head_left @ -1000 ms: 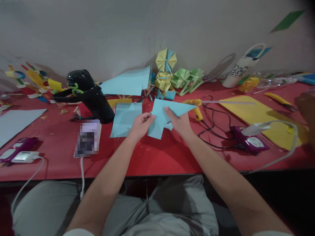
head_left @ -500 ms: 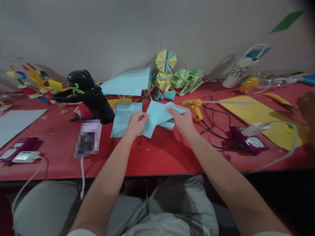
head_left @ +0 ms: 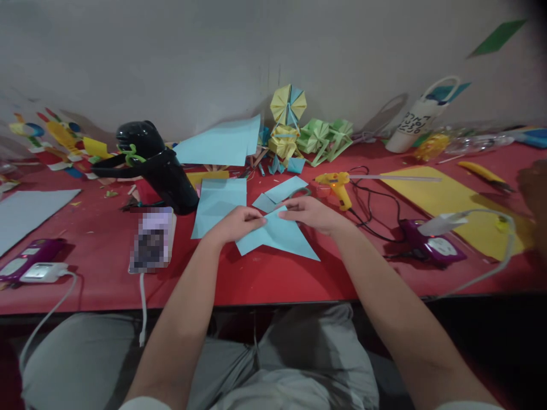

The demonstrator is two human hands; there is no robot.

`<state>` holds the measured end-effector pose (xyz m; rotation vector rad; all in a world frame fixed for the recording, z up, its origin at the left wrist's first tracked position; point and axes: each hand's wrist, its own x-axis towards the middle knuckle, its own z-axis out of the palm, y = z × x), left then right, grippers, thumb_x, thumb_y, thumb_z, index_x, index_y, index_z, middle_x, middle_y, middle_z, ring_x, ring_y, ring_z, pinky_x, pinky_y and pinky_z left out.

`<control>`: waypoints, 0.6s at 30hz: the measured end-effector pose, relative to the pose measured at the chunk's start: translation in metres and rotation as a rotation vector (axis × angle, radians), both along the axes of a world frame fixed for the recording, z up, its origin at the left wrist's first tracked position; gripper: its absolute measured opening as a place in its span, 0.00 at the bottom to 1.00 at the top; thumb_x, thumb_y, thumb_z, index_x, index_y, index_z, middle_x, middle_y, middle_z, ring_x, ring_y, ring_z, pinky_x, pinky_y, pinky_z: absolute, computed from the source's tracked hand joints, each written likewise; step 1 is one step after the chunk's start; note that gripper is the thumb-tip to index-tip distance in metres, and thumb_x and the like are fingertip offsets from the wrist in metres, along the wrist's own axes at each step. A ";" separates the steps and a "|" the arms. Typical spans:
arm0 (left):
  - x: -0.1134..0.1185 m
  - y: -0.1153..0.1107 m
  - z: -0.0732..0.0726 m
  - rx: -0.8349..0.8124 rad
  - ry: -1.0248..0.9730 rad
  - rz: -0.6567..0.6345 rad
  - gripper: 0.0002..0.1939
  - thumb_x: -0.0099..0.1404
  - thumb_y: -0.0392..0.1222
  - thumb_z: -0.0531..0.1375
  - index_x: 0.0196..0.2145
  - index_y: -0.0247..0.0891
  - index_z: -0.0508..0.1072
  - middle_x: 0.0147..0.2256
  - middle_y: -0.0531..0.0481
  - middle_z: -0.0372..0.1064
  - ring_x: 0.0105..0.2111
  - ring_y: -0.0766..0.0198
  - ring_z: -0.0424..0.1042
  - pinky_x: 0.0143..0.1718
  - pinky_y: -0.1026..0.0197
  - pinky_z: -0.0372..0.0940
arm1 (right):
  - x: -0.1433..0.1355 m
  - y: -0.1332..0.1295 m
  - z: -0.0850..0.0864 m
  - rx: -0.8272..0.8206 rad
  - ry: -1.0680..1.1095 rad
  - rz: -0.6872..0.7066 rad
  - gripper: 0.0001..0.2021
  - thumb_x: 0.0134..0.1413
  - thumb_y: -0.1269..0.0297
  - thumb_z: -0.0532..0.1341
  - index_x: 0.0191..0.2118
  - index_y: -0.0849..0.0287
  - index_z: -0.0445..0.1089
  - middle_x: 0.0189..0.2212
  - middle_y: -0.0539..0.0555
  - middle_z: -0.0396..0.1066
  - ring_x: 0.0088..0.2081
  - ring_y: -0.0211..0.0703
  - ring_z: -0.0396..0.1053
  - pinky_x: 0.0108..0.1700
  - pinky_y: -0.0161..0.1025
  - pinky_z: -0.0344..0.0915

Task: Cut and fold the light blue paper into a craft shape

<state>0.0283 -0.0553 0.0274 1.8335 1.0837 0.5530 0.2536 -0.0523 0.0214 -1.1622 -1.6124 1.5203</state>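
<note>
**Blue paper [head_left: 282, 236] grasped by 2 hands, near front of bench [head_left: 277, 282]**

The L hand [head_left: 239, 224] and the R hand [head_left: 310, 214] both pinch the blue paper at its far edge, each w/ thumb on the near face and fingers prob. behind. The 2 grips are close together, I think b/c this gives good control over a short part of the edge, while the pointed lower corners extend toward the bench front. Whether these corners touch the bench, I cannot tell.

Just beyond the hands lie some smaller blue pieces [head_left: 286, 190]; they overlap, so exact no. is unclear. The square sheet [head_left: 220, 208], 1 pc., lies flat beside the L hand, prob. for easy reach. The glue gun [head_left: 337, 187], also 1, lies near the R hand: reachable, yet apart from the paper, which seems sensible for a hot tool.

Count of the rest: black bottle [head_left: 173, 182], 1, and white bottle [head_left: 405, 132], 1, both prob. set aside b/c not needed now; purple power strips [head_left: 45, 250] [head_left: 427, 250], 2, one per side; yellow-blue rosettes [head_left: 288, 105], 2, one above the other; green rosettes [head_left: 315, 134], approx. 2, next to them; yellow sheet [head_left: 461, 210], 1, far right.
</note>
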 end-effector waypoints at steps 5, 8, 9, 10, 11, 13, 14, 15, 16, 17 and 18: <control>0.001 0.000 -0.002 0.034 -0.004 -0.021 0.16 0.60 0.51 0.58 0.24 0.36 0.74 0.21 0.52 0.61 0.23 0.68 0.56 0.24 0.64 0.52 | -0.005 -0.002 -0.003 0.046 -0.015 0.031 0.15 0.41 0.53 0.70 0.29 0.61 0.75 0.23 0.50 0.70 0.24 0.35 0.63 0.27 0.35 0.61; 0.001 -0.001 -0.001 0.049 -0.004 -0.032 0.17 0.61 0.51 0.58 0.22 0.36 0.73 0.20 0.53 0.60 0.22 0.68 0.55 0.23 0.65 0.51 | -0.008 -0.003 -0.004 0.075 -0.044 -0.011 0.17 0.40 0.51 0.69 0.25 0.62 0.72 0.19 0.47 0.64 0.21 0.32 0.56 0.23 0.33 0.54; 0.002 -0.001 -0.001 0.046 -0.001 -0.043 0.17 0.60 0.51 0.58 0.22 0.36 0.73 0.20 0.53 0.60 0.22 0.68 0.55 0.23 0.65 0.51 | -0.009 -0.003 -0.005 0.087 -0.060 -0.006 0.17 0.40 0.51 0.69 0.25 0.62 0.71 0.18 0.45 0.61 0.20 0.31 0.54 0.22 0.33 0.51; 0.002 -0.001 -0.001 0.037 0.000 -0.055 0.17 0.60 0.51 0.59 0.23 0.36 0.74 0.20 0.52 0.61 0.22 0.68 0.56 0.23 0.65 0.51 | -0.010 -0.003 -0.006 0.098 -0.076 0.003 0.17 0.40 0.51 0.69 0.25 0.62 0.71 0.17 0.45 0.59 0.20 0.30 0.53 0.22 0.33 0.49; 0.002 -0.001 -0.001 0.024 0.003 -0.067 0.16 0.59 0.51 0.59 0.23 0.36 0.75 0.20 0.52 0.62 0.22 0.68 0.57 0.23 0.65 0.52 | -0.010 -0.002 -0.007 0.110 -0.090 0.014 0.17 0.40 0.51 0.69 0.25 0.61 0.71 0.17 0.44 0.58 0.20 0.30 0.52 0.22 0.33 0.48; 0.003 0.000 -0.002 0.004 0.013 -0.076 0.16 0.59 0.51 0.60 0.25 0.36 0.75 0.22 0.51 0.66 0.24 0.67 0.60 0.24 0.65 0.54 | -0.011 -0.001 -0.010 0.136 -0.101 0.020 0.17 0.40 0.50 0.69 0.27 0.61 0.73 0.17 0.44 0.58 0.20 0.31 0.52 0.22 0.33 0.49; 0.003 0.000 -0.002 0.002 0.009 -0.067 0.15 0.59 0.51 0.60 0.26 0.36 0.76 0.23 0.51 0.67 0.25 0.66 0.62 0.26 0.64 0.56 | -0.011 0.000 -0.012 0.151 -0.101 0.012 0.18 0.40 0.49 0.68 0.27 0.61 0.73 0.17 0.45 0.59 0.20 0.31 0.53 0.23 0.34 0.49; 0.004 0.000 -0.003 0.006 -0.004 -0.053 0.14 0.59 0.51 0.60 0.28 0.36 0.76 0.25 0.50 0.69 0.27 0.65 0.64 0.27 0.64 0.58 | -0.012 0.001 -0.014 0.167 -0.100 0.002 0.17 0.40 0.49 0.68 0.27 0.61 0.73 0.17 0.45 0.59 0.21 0.32 0.53 0.23 0.34 0.50; 0.004 0.000 -0.003 0.015 -0.023 -0.036 0.14 0.59 0.50 0.60 0.29 0.36 0.76 0.27 0.49 0.71 0.28 0.64 0.66 0.30 0.63 0.59 | -0.012 0.002 -0.016 0.183 -0.100 -0.009 0.17 0.41 0.50 0.68 0.27 0.61 0.73 0.17 0.45 0.59 0.21 0.32 0.53 0.23 0.34 0.50; 0.005 0.001 -0.004 0.026 -0.047 -0.016 0.13 0.59 0.49 0.60 0.31 0.37 0.76 0.29 0.49 0.72 0.30 0.63 0.68 0.32 0.63 0.61 | -0.013 0.002 -0.017 0.197 -0.099 -0.017 0.17 0.41 0.50 0.67 0.27 0.61 0.73 0.17 0.44 0.58 0.21 0.32 0.52 0.23 0.34 0.50; 0.006 0.001 -0.005 0.037 -0.070 0.005 0.12 0.59 0.49 0.60 0.32 0.37 0.76 0.30 0.48 0.73 0.31 0.63 0.68 0.34 0.62 0.61 | -0.013 0.002 -0.017 0.209 -0.100 -0.018 0.16 0.42 0.50 0.67 0.27 0.61 0.73 0.17 0.44 0.57 0.21 0.31 0.51 0.23 0.34 0.49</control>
